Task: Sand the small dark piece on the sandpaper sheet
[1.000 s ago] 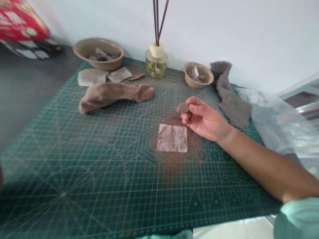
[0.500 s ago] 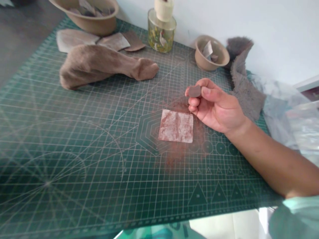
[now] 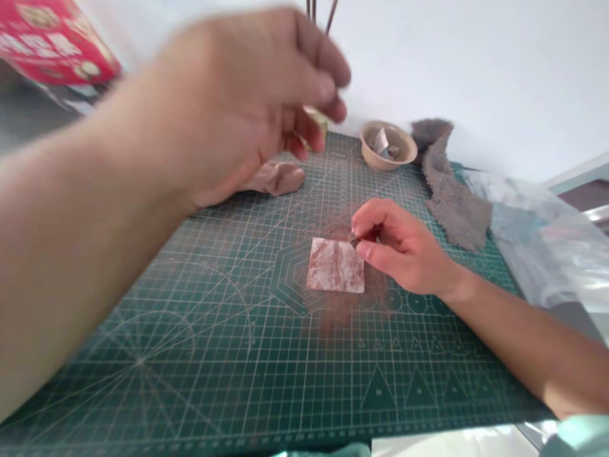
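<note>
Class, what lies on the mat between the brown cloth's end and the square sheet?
No object: between the brown cloth and the sheet, the head view shows just mat, its printed lines and reddish dust.

Wall [image 3: 476,70] bright at one o'clock, mat [image 3: 214,387] dim toward six, plastic [image 3: 583,244] glinting at three, left hand [image 3: 238,101] blurred near eleven

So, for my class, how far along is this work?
Some dusty work looks done: reddish powder marks the square sheet and green mat. In hand is a small dark piece, pinched by the right hand near the sheet's corner. What is left isn't clear; the small bowl holds pieces, but whether they're finished doesn't show.
</note>
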Available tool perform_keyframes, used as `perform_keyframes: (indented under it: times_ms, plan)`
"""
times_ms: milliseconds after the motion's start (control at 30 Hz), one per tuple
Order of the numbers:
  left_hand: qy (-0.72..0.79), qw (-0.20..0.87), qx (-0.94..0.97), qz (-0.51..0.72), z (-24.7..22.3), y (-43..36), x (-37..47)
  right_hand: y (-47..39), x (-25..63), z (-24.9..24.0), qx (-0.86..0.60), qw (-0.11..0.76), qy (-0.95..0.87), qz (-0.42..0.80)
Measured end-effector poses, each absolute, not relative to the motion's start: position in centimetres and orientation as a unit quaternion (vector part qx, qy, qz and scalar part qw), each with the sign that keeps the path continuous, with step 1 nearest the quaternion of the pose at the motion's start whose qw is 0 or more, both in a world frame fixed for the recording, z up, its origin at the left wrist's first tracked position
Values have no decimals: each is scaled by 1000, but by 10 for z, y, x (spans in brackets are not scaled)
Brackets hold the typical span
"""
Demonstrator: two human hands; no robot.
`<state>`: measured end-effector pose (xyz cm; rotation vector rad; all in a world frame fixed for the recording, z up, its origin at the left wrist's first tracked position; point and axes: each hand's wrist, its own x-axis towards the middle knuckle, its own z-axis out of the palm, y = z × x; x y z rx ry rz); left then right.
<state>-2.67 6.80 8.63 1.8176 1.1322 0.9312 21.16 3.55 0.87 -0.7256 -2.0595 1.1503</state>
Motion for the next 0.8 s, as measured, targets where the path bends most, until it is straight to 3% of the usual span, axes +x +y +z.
perform_keyframes:
  times_ms: [100,300,400,500,800]
  plan:
    - [409,293,816,285,63,50,-24,26,211,16,-282,275,-870,296]
    - [314,102,936,124,17,23,-25,15,204,10,-325,168,-908,206]
    - [322,84,936,112,14,21,-30,12,203,7,-344,135,-916,159]
    - [327,78,936,105,13,20,-36,12,204,5,-327,161,-922,132]
    - [353,115,924,97,11,18,-43,22,211,4,-222,160,-952,138]
